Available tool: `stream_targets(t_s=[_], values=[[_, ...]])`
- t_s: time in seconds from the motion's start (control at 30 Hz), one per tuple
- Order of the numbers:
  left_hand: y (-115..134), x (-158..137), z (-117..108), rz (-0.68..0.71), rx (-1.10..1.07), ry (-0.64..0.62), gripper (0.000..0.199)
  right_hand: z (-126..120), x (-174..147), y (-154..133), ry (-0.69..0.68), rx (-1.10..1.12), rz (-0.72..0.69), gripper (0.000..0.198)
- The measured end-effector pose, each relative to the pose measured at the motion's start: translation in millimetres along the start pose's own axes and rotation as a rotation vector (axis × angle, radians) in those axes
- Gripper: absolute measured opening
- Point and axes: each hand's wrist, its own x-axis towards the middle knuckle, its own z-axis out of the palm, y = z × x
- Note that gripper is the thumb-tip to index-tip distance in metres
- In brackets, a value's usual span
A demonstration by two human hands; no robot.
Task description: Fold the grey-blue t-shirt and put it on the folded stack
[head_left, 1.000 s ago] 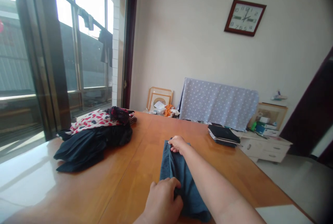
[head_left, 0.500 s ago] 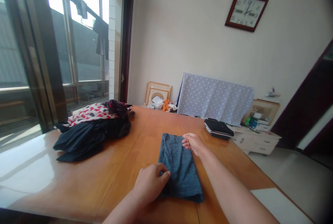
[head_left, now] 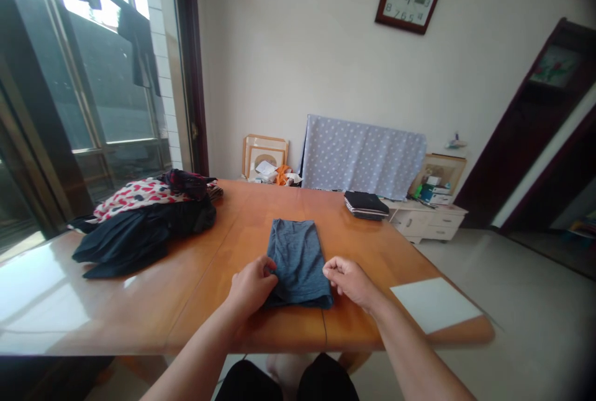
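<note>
A blue-grey folded garment [head_left: 300, 261] lies on the wooden table in front of me, its surface slightly wrinkled. Whether it is a shirt or shorts I cannot tell. My left hand [head_left: 255, 283] is closed at its left edge, thumb and fingers pinching the fabric. On the opposite side, my right hand [head_left: 349, 280] has its fingertips pressed together at the right edge. Both hands sit near the lower half of the garment.
On the table's left lies a heap of clothes [head_left: 149, 221], dark and heart-patterned. A folded dark stack [head_left: 366, 205] sits at the far right. A white sheet [head_left: 435, 305] lies near the right corner. Beyond stand a draped polka-dot cloth [head_left: 363, 156] and a white cabinet [head_left: 428, 224].
My right hand has come from the garment's far right corner down to its nearer right edge. My left hand remains at the left edge. The view has shifted right and tilted down.
</note>
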Motion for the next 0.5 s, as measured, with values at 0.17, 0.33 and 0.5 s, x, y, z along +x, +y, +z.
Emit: stream_targets(t_s=[0.17, 0.33, 0.5], values=[[-2, 0, -9, -0.018, 0.037, 0.028, 0.02, 4, -14, 1, -0.116, -0.145, -0.062, 0.017], [1, -8, -16, -0.007, 0.145, -0.033, 0.014, -1, -19, 2, -0.155, -0.154, -0.059, 0.016], [11, -3, -10, 0.168, 0.191, 0.126, 0.017, -5, -19, -1, -0.054, -0.119, -0.055, 0.019]])
